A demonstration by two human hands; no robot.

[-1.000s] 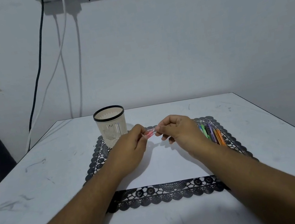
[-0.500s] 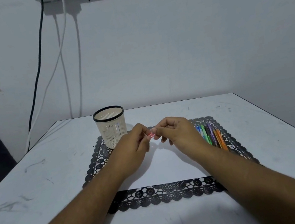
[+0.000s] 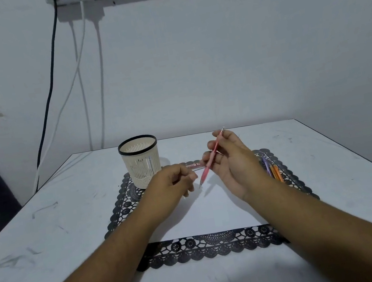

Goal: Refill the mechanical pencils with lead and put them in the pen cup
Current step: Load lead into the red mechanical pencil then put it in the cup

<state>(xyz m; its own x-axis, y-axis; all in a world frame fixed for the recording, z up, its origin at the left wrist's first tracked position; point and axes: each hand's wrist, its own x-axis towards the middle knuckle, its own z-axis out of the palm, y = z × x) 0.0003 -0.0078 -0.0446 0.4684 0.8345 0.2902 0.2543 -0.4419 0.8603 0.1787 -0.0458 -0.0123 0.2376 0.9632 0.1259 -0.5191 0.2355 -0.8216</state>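
Note:
My right hand (image 3: 234, 161) grips a pink mechanical pencil (image 3: 210, 160), held up over the mat with its tip pointing down and left. My left hand (image 3: 170, 186) has curled fingers. It seems to pinch the left end of a small pink lead case (image 3: 195, 165), which sticks out to the right just behind the pencil. The cream pen cup (image 3: 141, 165) with a black rim stands upright at the mat's far left corner, left of both hands. Purple and orange pencils (image 3: 274, 170) lie on the mat's right side, partly hidden by my right wrist.
A black lace-edged mat (image 3: 209, 245) with a white centre lies on the white table (image 3: 48, 237). The wall is close behind the table's far edge. Cables (image 3: 49, 94) hang down the wall at the back left.
My right hand has drawn away from the left and risen, and the pink pencil now stands out slanted in its fingers. The left hand has barely moved.

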